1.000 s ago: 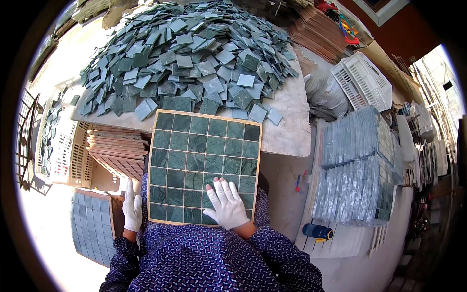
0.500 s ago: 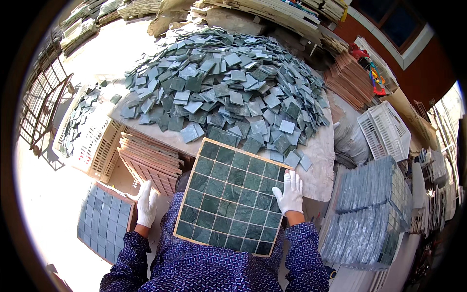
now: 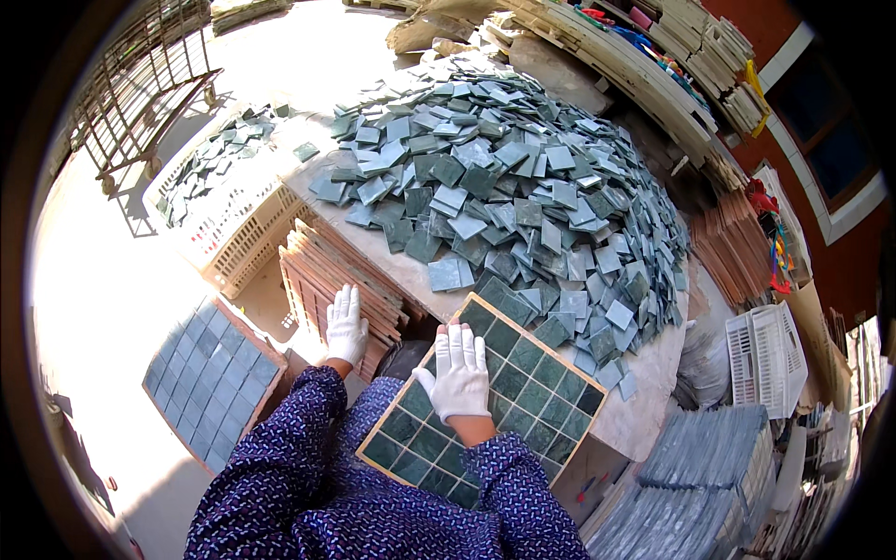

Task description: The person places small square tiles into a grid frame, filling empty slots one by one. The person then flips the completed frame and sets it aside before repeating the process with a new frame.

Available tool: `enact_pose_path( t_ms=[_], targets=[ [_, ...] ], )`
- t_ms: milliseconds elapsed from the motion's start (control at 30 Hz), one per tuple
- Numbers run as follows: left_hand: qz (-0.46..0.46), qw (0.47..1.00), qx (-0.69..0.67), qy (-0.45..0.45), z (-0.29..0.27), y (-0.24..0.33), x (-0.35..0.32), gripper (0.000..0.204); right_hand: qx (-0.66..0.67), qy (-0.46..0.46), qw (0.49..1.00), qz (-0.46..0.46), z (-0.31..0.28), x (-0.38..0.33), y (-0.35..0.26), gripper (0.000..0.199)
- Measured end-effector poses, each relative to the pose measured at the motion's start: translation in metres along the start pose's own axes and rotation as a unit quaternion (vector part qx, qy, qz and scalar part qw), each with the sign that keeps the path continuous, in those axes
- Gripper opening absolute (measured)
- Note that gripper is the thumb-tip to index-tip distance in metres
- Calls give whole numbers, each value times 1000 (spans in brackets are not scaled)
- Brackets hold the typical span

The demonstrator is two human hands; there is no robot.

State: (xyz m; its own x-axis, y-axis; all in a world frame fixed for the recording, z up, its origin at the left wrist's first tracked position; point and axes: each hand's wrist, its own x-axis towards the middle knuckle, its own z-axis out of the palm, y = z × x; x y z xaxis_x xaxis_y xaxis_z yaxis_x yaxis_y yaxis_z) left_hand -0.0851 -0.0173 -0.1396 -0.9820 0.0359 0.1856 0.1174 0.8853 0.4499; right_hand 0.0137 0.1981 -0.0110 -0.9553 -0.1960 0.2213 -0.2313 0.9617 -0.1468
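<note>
Along the near edge of the table (image 3: pixel 644 425), a thin-rimmed wooden tray (image 3: pixel 539 343) is placed slantwise over the lap (image 3: pixel 367 408), filled with rows of square green tiles (image 3: pixel 511 383); its far corner is seen overlapping that edge. Those tiles are covered in part by the right hand (image 3: pixel 456 375), whose straight fingers are laid flat and slightly apart, with the thumb held out wide; nothing is gripped. Left of the tray, a stack of brown trays (image 3: pixel 320 268) is overlapped by the left hand (image 3: pixel 346 330), its fingers straight and close together; whether the stack is touched cannot be told. By the table's left corner, a cream slotted crate (image 3: pixel 257 246) is loaded with loose tiles (image 3: pixel 222 154). Across the tabletop, a pile of tiles (image 3: pixel 518 191) is heaped nearly to the near edge. Beyond the table's right edge, a white slotted crate (image 3: pixel 767 357) is seen, its contents not made out.
</note>
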Motion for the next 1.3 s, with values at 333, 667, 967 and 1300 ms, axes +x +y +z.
enact_pose_path(
  t_ms=[333, 667, 967, 1300],
  targets=[
    [141, 980, 125, -70, -14, -20, -17, 71, 87, -39, 989, -109, -11, -32, -47, 67],
    [127, 985, 108, -36, -1, -24, -45, 61, 232, 77, 967, -71, -15, -34, -41, 55],
    [241, 952, 183, -44, -51, -29, -13, 26, 126, -68, 969, -199, -18, -40, -52, 61],
    [304, 912, 270, -60, -41, -52, 40, 9, 396, -149, 887, -187, -36, -90, -53, 42]
  ],
)
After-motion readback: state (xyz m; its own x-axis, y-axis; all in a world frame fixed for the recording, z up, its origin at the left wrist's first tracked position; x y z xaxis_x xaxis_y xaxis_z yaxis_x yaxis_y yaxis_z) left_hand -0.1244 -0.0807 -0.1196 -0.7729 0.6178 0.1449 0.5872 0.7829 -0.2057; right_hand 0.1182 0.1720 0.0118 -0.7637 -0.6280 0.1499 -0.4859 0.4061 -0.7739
